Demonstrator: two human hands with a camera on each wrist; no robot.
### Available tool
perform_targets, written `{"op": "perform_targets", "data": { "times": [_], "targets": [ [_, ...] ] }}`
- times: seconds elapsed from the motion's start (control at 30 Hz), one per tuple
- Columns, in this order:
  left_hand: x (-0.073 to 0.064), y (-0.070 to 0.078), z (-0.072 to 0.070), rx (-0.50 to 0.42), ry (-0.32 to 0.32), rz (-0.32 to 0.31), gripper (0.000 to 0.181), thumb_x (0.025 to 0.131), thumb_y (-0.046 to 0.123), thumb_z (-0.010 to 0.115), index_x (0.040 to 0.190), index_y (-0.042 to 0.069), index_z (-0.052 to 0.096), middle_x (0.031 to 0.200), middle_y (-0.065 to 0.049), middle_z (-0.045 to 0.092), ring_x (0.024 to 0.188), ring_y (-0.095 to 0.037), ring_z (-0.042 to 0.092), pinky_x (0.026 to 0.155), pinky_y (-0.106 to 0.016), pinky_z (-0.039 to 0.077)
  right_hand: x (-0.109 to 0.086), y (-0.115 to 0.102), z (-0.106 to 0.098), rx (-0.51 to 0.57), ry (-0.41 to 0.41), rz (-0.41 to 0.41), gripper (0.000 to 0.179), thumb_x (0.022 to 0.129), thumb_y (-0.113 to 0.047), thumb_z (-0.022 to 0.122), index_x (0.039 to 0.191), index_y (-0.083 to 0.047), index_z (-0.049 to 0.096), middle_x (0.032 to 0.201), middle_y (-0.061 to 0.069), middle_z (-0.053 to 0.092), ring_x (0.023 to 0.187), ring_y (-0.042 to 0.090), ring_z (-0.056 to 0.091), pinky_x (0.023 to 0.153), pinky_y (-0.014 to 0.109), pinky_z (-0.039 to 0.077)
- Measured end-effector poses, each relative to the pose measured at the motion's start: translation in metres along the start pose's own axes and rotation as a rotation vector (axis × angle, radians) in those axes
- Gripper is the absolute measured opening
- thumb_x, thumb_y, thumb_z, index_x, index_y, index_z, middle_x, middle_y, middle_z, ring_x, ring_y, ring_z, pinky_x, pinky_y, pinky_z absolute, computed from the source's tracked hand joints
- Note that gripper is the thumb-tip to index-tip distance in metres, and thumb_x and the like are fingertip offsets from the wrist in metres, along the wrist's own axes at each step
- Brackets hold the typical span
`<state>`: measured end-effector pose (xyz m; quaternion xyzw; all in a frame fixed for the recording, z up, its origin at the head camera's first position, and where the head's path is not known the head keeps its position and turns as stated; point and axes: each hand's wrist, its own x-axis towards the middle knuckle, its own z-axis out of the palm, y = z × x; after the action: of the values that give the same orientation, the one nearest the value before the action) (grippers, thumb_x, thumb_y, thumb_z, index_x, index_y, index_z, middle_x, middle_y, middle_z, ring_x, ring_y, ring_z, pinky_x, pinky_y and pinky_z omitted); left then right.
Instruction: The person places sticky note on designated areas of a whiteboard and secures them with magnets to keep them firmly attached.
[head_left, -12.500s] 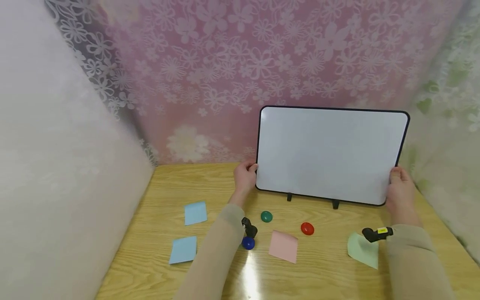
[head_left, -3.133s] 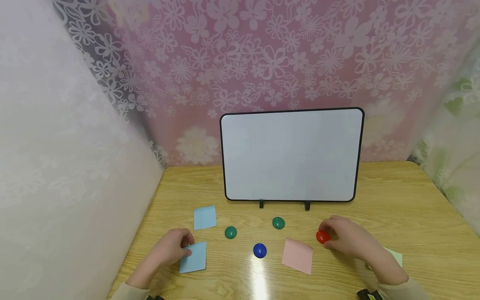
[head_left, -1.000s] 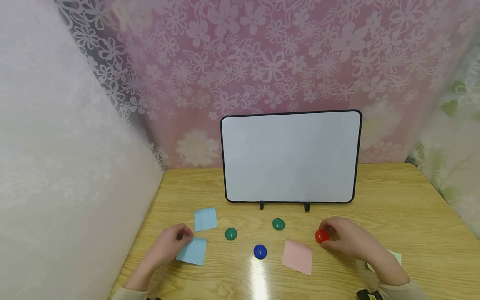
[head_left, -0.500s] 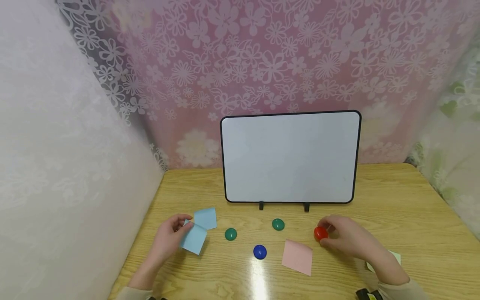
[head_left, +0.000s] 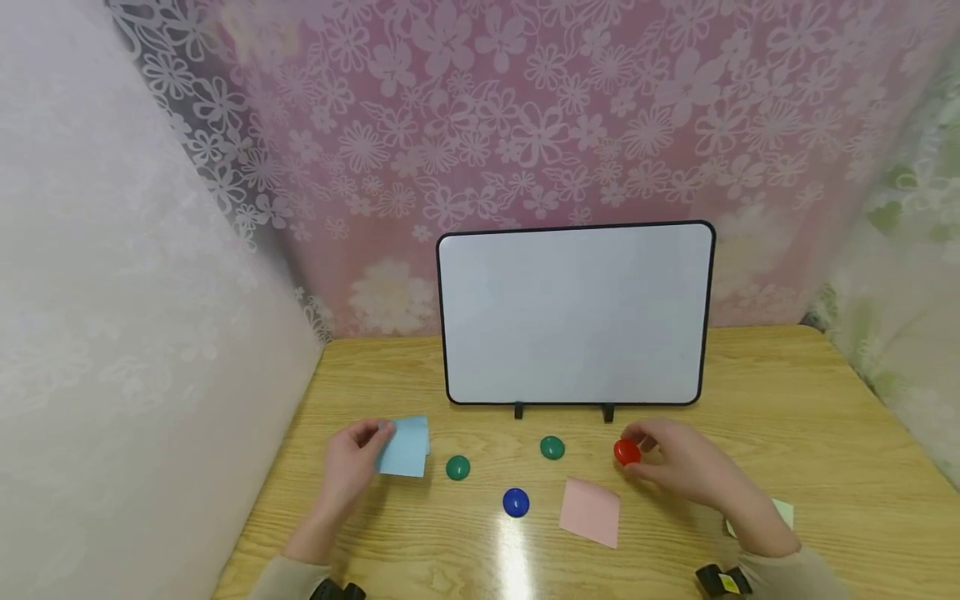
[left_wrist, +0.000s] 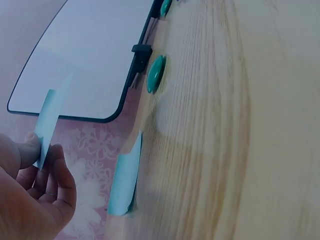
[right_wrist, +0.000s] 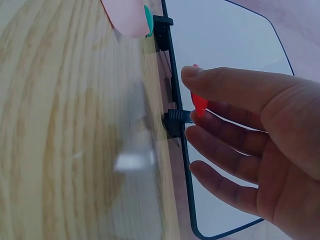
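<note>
My left hand (head_left: 351, 467) pinches a blue sticky note (left_wrist: 47, 120) by its edge between thumb and fingers, raised off the table. A second blue sticky note (left_wrist: 125, 180) lies on the table; in the head view the held note covers most of it. With thumb and fingertips my right hand (head_left: 686, 467) holds a red round magnet (right_wrist: 199, 102), lifted above the wood. Behind both hands a black-framed whiteboard (head_left: 577, 317) stands upright, its face blank.
Two green magnets (head_left: 552, 447) and a blue magnet (head_left: 516, 502) lie between the hands. A pink sticky note (head_left: 591, 512) is right of the blue magnet. Part of a pale green note (head_left: 783, 511) shows beside the right wrist. A wall (head_left: 150, 333) borders the table's left side.
Both hands have let go of the whiteboard, which stands further left in view. The left hand has lifted the nearer blue note up over the other; the right hand has raised the red magnet slightly leftward.
</note>
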<state>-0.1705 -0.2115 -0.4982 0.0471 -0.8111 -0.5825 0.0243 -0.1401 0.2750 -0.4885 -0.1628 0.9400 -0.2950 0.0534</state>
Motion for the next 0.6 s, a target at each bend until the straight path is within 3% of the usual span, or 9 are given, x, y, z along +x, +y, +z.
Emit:
{"op": "perform_targets", "data": {
  "times": [0.33, 0.6],
  "targets": [
    [0.005, 0.006, 0.026, -0.082, 0.037, 0.038, 0.028, 0.102, 0.029, 0.078, 0.106, 0.002, 0.078, 0.093, -0.010, 0.071, 0.078, -0.019, 0.064, 0.064, -0.027, 0.056, 0.008, -0.011, 0.000, -0.026, 0.067, -0.050, 0.033, 0.089, -0.018, 0.090, 0.116, -0.013, 0.074, 0.105, -0.009, 0.071, 0.097, 0.020, 0.068, 0.082, 0.042, 0.059],
    [0.010, 0.017, 0.045, -0.107, 0.063, 0.050, 0.028, 0.102, 0.028, 0.078, 0.104, 0.000, 0.078, 0.094, -0.009, 0.072, 0.080, -0.019, 0.064, 0.066, -0.026, 0.056, 0.014, -0.022, -0.001, -0.052, 0.101, -0.078, 0.033, 0.089, -0.022, 0.091, 0.116, -0.016, 0.074, 0.105, -0.011, 0.071, 0.098, 0.021, 0.068, 0.081, 0.039, 0.058]
  ]
}}
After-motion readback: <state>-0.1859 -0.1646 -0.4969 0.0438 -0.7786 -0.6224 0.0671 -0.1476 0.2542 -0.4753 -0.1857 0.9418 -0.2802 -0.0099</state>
